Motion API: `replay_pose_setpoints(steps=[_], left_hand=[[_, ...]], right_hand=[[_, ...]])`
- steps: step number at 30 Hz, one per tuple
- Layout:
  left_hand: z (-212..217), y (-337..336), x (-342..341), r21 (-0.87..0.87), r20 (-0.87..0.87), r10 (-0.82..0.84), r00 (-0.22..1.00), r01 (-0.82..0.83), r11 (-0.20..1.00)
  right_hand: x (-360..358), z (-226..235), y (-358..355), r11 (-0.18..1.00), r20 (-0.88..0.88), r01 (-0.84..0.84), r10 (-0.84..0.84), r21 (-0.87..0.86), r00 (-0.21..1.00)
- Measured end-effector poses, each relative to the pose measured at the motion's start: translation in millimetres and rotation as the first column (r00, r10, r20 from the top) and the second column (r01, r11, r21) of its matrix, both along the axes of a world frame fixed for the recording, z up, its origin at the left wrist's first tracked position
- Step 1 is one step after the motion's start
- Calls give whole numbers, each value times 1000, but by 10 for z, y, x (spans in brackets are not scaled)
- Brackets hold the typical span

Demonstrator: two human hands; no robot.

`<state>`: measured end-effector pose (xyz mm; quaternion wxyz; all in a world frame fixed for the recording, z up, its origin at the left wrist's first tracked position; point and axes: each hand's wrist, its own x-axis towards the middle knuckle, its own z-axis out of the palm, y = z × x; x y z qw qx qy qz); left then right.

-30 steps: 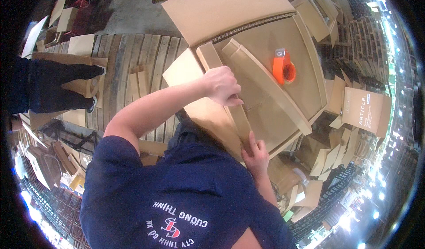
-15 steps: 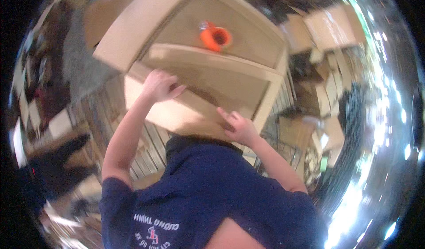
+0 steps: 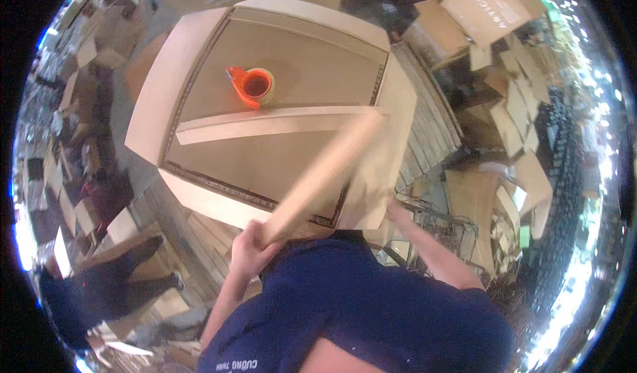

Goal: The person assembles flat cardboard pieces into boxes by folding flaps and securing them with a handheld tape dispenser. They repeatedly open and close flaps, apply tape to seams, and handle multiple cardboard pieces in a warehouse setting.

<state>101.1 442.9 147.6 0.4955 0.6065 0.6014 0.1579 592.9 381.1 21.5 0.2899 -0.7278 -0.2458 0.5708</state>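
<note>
Cluttered workspace surrounds the person, with piled cardboard (image 3: 109,35) at far left and a co-worker (image 3: 99,293) in dark clothing below it. Wooden slats (image 3: 174,222) show next, then a wide open carton (image 3: 318,74), its flaps spread outward. Of the hands, the left hand (image 3: 251,248) is closed around the near end of a long strip (image 3: 325,174), which slants up rightward above the carton. Inside lie an orange tape dispenser (image 3: 251,101) and, just below it, a loose strip (image 3: 232,126). Farther right, the right hand (image 3: 378,199) is blurred near the right flap (image 3: 395,134); whether its fingers are curled, I cannot tell. Stacked boxes (image 3: 491,8) stand at upper right.
</note>
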Motion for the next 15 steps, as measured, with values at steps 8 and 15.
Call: replay_pose_setpoints(steps=[8,15], left_hand=[[501,-1652,205,-68,9,765,644,-763,643],[458,-1963,345,131,-62,877,476,-867,480]], right_hand=[[-2075,-763,536,993,-813,-34,113,114,572],[-3439,17,778,427,-880,-859,473,281,-53]])
